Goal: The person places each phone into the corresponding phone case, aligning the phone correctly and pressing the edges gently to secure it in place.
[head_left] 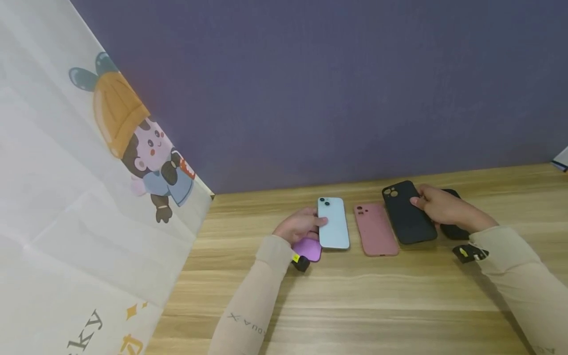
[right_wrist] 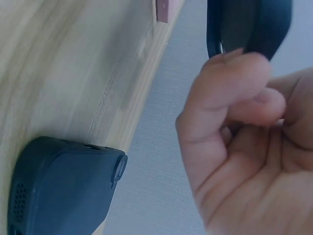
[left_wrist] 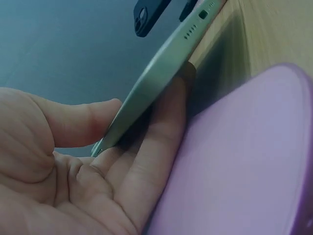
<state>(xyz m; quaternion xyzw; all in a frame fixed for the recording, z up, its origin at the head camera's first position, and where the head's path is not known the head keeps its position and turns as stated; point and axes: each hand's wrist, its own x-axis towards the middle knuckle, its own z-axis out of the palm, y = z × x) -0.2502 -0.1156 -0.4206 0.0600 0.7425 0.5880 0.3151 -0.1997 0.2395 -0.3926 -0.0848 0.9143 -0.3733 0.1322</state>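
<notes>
My left hand (head_left: 301, 224) grips a pale smartphone (head_left: 334, 224) by its left edge, thumb on the back. In the left wrist view the phone's lower edge (left_wrist: 168, 63) shows small holes, and the fingers reach behind it. A purple phone case (head_left: 309, 249) lies right under that hand. My right hand (head_left: 437, 204) pinches a black phone case (head_left: 408, 219) by its right edge, tilted over the table. In the right wrist view the held case (right_wrist: 249, 27) is clear of the wood. Between the hands lies a pink phone case (head_left: 376, 230).
A second black phone case (head_left: 453, 232) lies on the wooden table (head_left: 381, 305), partly hidden behind my right hand. A dark blue-grey panel (head_left: 333, 93) stands along the far edge. On the left is a white sheet (head_left: 53, 212) with a cartoon figure.
</notes>
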